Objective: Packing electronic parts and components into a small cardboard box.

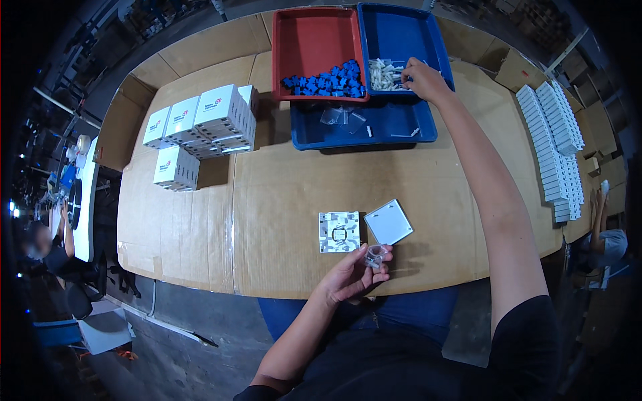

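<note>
Near the table's front edge, my left hand (356, 275) is closed on a small clear plastic bag (376, 256) with something pale inside. Just beyond it lies an open square white box base (339, 232) with grey patches and a round fitting in its middle. Its flat white cover (389, 222) rests tilted beside it on the right. My right arm reaches far forward, and my right hand (422, 79) is in the blue tray (401, 30), fingers bent down at a pile of small white plastic pieces (383, 75). What its fingertips pinch, if anything, is too small to make out.
A red tray (315, 40) with blue clips (331, 81) adjoins the blue one. A lower blue tray (314, 136) holds clear bags and a few white pieces. Stacked white boxes (217, 110) stand left; rows of white units (552, 150) line the right. Cardboard walls (207, 43) edge the table.
</note>
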Available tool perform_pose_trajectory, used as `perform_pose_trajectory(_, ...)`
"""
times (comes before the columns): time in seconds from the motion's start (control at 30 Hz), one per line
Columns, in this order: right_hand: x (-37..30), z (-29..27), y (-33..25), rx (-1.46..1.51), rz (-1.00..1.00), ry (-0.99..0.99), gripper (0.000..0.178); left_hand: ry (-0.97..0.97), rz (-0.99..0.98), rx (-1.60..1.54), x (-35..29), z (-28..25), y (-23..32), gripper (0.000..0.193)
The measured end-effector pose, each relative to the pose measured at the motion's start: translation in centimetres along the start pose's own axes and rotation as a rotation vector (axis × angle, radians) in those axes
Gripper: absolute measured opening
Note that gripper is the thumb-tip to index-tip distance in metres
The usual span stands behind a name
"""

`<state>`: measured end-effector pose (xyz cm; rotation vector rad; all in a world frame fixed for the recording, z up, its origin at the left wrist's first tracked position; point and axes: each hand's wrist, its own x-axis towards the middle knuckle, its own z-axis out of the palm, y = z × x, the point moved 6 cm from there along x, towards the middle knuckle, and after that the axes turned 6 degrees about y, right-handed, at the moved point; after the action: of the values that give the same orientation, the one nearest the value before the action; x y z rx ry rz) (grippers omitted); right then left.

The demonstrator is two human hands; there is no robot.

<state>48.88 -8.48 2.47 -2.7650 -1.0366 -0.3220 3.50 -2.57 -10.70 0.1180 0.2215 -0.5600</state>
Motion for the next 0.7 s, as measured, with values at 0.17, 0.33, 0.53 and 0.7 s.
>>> perform_pose_trajectory(0.17, -1.5, -1.5, 1.7, 0.146, 0.082, 0.210, 0.011, 0.005, 0.039, 0.025, -0.3, 1.0, -0.2, 0.061)
perform_pose_trajectory(0.33, -6.3, -5.9, -1.1, 0.834, 0.279, 0.425, 0.019, 0.140, 0.150, 0.094, -1.5, 2.0, 0.8, 0.062)
perform_pose_trajectory(0.53, -21.2, -8.4, -13.9, 1.355, 0.411, 0.270, 0.019, 0.172, 0.355, 0.211, -2.2, 7.9, 3.2, 0.058)
perform_pose_trajectory(0.7, -26.4, -7.9, -19.3, 1.544, 0.399, 0.152, 0.018, 0.242, 0.425, 0.289, -3.0, 9.9, 3.4, 0.056)
